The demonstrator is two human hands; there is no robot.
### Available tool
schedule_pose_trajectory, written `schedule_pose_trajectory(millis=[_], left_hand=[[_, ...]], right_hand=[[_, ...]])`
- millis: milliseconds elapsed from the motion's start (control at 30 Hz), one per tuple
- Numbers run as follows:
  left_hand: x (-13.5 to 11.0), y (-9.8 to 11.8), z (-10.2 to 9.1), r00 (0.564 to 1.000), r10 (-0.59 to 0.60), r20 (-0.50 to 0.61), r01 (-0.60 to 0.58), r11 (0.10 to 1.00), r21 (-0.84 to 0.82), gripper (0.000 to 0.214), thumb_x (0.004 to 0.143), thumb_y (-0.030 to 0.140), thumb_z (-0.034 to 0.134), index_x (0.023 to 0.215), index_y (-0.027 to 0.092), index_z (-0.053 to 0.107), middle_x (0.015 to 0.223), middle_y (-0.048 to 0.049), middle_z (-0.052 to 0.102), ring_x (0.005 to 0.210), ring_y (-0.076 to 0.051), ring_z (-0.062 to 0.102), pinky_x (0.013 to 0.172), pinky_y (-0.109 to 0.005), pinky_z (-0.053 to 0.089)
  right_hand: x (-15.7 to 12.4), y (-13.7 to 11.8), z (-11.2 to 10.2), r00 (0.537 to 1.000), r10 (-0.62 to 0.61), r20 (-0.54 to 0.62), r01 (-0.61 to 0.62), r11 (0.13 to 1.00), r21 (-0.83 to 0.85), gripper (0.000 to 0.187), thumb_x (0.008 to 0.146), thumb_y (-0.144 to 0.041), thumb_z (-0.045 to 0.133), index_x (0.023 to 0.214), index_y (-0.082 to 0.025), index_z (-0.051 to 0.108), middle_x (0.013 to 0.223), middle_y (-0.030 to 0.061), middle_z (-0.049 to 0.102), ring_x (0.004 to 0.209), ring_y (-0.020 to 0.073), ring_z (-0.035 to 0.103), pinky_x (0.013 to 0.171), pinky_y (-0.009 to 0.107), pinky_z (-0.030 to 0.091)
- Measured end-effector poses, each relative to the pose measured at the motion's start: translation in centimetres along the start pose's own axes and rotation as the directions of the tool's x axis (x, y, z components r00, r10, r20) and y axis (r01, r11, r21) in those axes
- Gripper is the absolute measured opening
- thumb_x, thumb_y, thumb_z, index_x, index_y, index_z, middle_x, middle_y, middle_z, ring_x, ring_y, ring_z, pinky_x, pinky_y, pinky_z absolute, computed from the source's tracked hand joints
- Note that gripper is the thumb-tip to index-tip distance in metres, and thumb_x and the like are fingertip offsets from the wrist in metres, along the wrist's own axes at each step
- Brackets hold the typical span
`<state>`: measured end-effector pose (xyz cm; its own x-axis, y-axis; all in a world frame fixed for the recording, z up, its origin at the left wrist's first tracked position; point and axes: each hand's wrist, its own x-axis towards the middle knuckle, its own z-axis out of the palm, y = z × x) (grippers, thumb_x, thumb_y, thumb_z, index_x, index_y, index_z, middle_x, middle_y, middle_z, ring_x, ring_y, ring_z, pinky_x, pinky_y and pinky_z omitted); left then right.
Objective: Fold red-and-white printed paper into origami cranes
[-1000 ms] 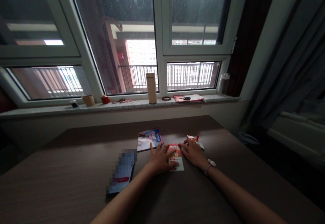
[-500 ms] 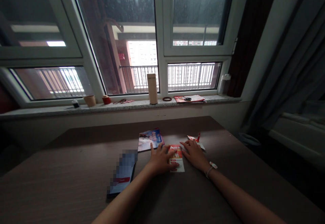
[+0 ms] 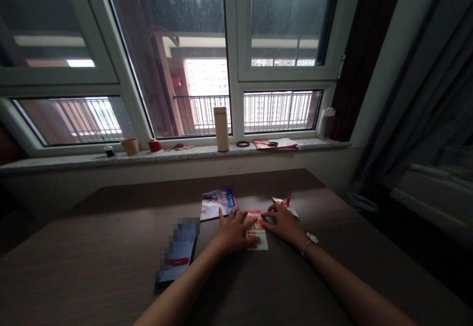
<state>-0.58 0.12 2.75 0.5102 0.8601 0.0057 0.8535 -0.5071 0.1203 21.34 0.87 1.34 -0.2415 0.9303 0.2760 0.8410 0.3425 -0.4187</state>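
A small red and white paper (image 3: pixel 257 233) lies flat on the dark wooden table (image 3: pixel 111 267). My left hand (image 3: pixel 232 232) rests on its left side with fingers spread flat. My right hand (image 3: pixel 284 224) presses on its right upper edge, fingers stretched out; a pale band sits on that wrist. Just beyond my right hand lies a folded red and white paper figure (image 3: pixel 285 203). A colourful leaflet (image 3: pixel 218 202) lies above my left hand.
A blurred blue booklet (image 3: pixel 178 252) lies to the left on the table. On the window sill (image 3: pixel 185 154) stand a tall cream flask (image 3: pixel 221 128), a paper cup (image 3: pixel 130 146), a small red pot (image 3: pixel 154 145), red papers (image 3: pixel 275 143) and a jar (image 3: pixel 325 122). Curtains hang at the right.
My right hand has slid slightly along the upper edge of the small paper. My left hand stays put.
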Motion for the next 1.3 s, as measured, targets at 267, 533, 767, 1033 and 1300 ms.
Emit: schedule_pose_trajectory(millis=[267, 533, 767, 1033, 1300], left_hand=[[-0.2, 0.2, -0.3, 1.000, -0.005, 0.006, 0.005, 1.000, 0.003, 0.071, 0.077, 0.078, 0.038, 0.140, 0.045, 0.037, 0.151, -0.0045, 0.034, 0.139, -0.043, 0.017, 0.099, -0.077, -0.009], [-0.2, 0.2, -0.2, 1.000, -0.014, 0.008, 0.014, 1.000, 0.004, 0.072, 0.077, 0.079, 0.038, 0.140, 0.046, 0.036, 0.151, -0.0042, 0.034, 0.140, -0.044, 0.016, 0.099, -0.077, -0.010], [-0.2, 0.2, -0.1, 1.000, -0.012, 0.001, 0.012, 1.000, 0.016, 0.072, 0.076, 0.080, 0.036, 0.140, 0.046, 0.036, 0.151, -0.0041, 0.034, 0.139, -0.044, 0.017, 0.100, -0.077, -0.008], [-0.1, 0.0, 0.0, 1.000, -0.007, 0.002, 0.007, 1.000, 0.003, 0.074, 0.076, 0.081, 0.035, 0.140, 0.045, 0.036, 0.152, -0.0051, 0.033, 0.139, -0.044, 0.017, 0.099, -0.078, -0.009], [0.0, -0.2, 0.3, 1.000, -0.011, 0.011, 0.011, 1.000, 0.009, 0.073, 0.077, 0.080, 0.036, 0.141, 0.046, 0.034, 0.153, -0.0040, 0.031, 0.140, -0.043, 0.015, 0.099, -0.077, -0.011]], right_hand=[[-0.2, 0.5, -1.0, 0.992, -0.068, 0.109, 0.069, 0.998, -0.004, 0.046, 0.077, -0.050, 0.065, 0.119, -0.033, 0.064, 0.118, 0.0063, 0.055, 0.113, 0.0254, 0.049, 0.100, 0.040, 0.038], [-0.5, 1.1, -1.1, 0.973, -0.068, 0.220, 0.068, 0.998, 0.010, 0.073, 0.065, -0.055, 0.072, 0.132, -0.034, 0.053, 0.132, 0.0069, 0.046, 0.124, 0.0288, 0.042, 0.107, 0.042, 0.032], [-1.0, 1.2, -1.2, 0.946, -0.058, 0.319, 0.052, 0.998, 0.027, 0.096, 0.056, -0.060, 0.075, 0.141, -0.029, 0.041, 0.146, 0.0099, 0.033, 0.136, 0.0316, 0.030, 0.114, 0.042, 0.024], [-1.4, 0.6, -1.8, 0.919, -0.045, 0.391, 0.032, 0.999, 0.039, 0.110, 0.052, -0.062, 0.076, 0.146, -0.027, 0.031, 0.152, 0.0126, 0.023, 0.142, 0.0341, 0.017, 0.116, 0.045, 0.019], [-1.3, 1.2, -1.8, 0.933, -0.072, 0.352, 0.027, 0.991, 0.130, 0.098, 0.058, -0.068, 0.072, 0.141, -0.028, 0.041, 0.148, 0.0106, 0.030, 0.139, 0.0317, 0.024, 0.115, 0.042, 0.021]])
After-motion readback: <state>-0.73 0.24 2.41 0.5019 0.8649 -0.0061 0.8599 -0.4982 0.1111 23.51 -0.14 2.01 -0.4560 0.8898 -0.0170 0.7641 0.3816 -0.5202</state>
